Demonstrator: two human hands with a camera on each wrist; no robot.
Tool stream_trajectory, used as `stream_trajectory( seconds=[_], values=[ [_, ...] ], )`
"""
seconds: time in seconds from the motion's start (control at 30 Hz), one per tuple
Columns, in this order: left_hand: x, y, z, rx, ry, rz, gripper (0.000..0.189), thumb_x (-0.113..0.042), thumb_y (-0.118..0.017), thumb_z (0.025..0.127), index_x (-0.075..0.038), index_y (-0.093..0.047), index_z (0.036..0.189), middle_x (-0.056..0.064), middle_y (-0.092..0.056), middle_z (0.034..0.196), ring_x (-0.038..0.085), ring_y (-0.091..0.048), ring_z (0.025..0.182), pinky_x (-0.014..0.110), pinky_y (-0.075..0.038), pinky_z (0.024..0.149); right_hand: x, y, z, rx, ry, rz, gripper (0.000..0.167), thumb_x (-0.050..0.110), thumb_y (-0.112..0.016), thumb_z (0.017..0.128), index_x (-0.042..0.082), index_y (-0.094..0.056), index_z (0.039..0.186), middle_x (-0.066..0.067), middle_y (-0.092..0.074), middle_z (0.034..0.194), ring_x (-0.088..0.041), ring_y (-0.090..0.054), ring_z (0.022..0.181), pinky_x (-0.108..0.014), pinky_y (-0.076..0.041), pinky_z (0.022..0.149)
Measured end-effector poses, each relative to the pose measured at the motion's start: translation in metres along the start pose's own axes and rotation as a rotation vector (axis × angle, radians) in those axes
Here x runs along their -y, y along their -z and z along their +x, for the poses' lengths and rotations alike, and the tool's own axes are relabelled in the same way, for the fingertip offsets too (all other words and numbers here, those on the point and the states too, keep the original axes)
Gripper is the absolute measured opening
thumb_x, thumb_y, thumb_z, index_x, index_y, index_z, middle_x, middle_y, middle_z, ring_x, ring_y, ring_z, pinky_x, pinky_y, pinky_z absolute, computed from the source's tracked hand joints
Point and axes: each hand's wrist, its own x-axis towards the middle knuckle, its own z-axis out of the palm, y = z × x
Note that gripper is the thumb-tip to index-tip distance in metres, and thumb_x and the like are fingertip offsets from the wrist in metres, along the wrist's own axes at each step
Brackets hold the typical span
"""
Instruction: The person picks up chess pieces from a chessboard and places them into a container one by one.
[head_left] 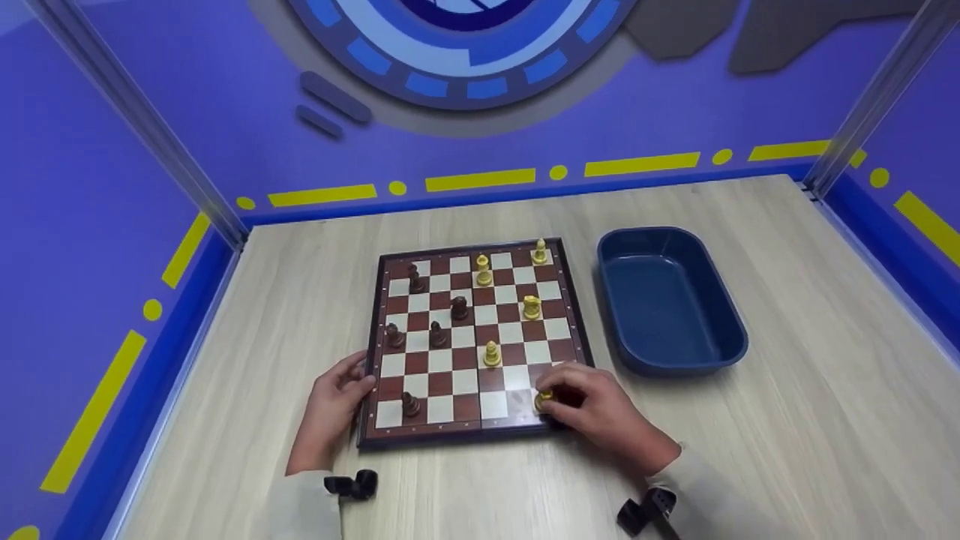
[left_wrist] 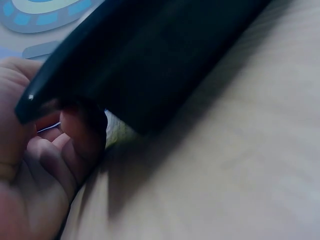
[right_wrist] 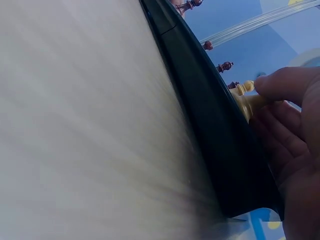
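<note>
Watching from afar, I see the right hand [head_left: 606,411] pinching a small golden chess piece [head_left: 541,403] between thumb and fingers near the near right corner of a square brown-and-white chequered board [head_left: 466,409], while the left hand [head_left: 331,405] grips its left edge, fingers curled, on a pale wood-grain bench [head_left: 225,337] beside a navy rounded-rectangular tub [head_left: 679,366]
</note>
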Motion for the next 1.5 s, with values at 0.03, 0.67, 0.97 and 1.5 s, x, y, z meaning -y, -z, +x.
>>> stream_trajectory(
  seconds=[0.03,0.67,0.97,1.5],
  values=[
    [0.001,0.0,0.0,-0.003,0.001,-0.009,0.049,0.002,-0.062,0.09,0.004,-0.049,0.137,0.008,-0.058,0.096,0.005,-0.06,0.078,0.02,-0.051,0.07,0.0,0.0,0.0,0.0,0.007,-0.005,0.019,0.019,-0.079,0.08,0.019,-0.072,0.097,0.013,-0.068,0.104,-0.009,-0.064,0.102,-0.027,-0.048,0.095],
    [0.01,0.002,-0.016,-0.011,0.039,0.048,0.048,0.001,-0.06,0.092,0.005,-0.048,0.138,0.01,-0.057,0.1,0.005,-0.059,0.08,0.02,-0.051,0.072,0.008,0.015,-0.001,-0.191,0.101,0.004,0.017,0.008,-0.079,0.079,0.013,-0.075,0.094,0.002,-0.072,0.1,-0.008,-0.066,0.094,-0.016,-0.051,0.077],
    [0.007,-0.004,-0.008,0.003,0.017,0.049,0.048,0.001,-0.06,0.092,0.003,-0.048,0.138,0.011,-0.058,0.1,0.005,-0.059,0.078,0.021,-0.051,0.07,0.006,0.047,0.023,-0.304,0.127,0.059,0.025,-0.005,-0.078,0.075,0.009,-0.075,0.094,-0.008,-0.072,0.102,-0.007,-0.066,0.097,-0.015,-0.054,0.077],
    [0.002,-0.001,-0.002,-0.013,-0.001,0.015,0.048,0.0,-0.06,0.093,0.003,-0.047,0.139,0.012,-0.057,0.102,0.005,-0.061,0.082,0.022,-0.053,0.071,0.021,0.084,0.045,-0.423,0.047,0.019,0.021,-0.012,-0.074,0.075,-0.003,-0.072,0.094,-0.018,-0.069,0.101,-0.002,-0.064,0.094,-0.009,-0.05,0.082]
  ],
)
